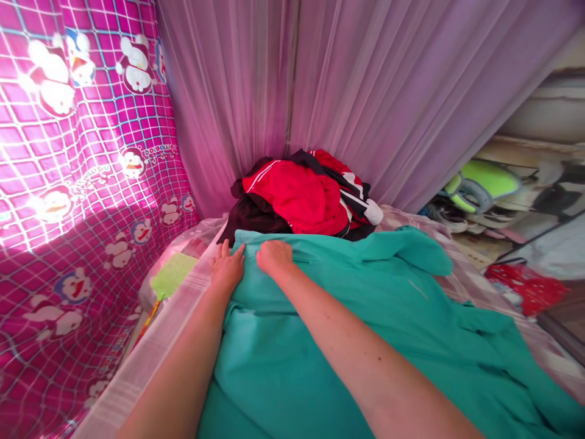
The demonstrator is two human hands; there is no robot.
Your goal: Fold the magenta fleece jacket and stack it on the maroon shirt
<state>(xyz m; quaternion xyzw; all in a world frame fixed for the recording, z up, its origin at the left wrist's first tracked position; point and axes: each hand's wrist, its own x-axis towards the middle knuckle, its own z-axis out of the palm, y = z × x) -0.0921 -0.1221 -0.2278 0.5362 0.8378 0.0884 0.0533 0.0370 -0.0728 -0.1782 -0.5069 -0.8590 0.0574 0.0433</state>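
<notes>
Hands on a teal garment spread over a bed.

Left hand [227,267] lies flat, fingers together, pressing the far left edge of the teal garment [347,329]; right hand [274,256] rests just beside it, its grip curled loosely on a fold of the same cloth, though whether it pinches the fold cannot be told. Beyond them sits a heap of red and black clothes [301,195] against the purple curtain [365,91]. A green swatter [171,277] lies to the left, near the pink patterned sheet [68,183].
</notes>
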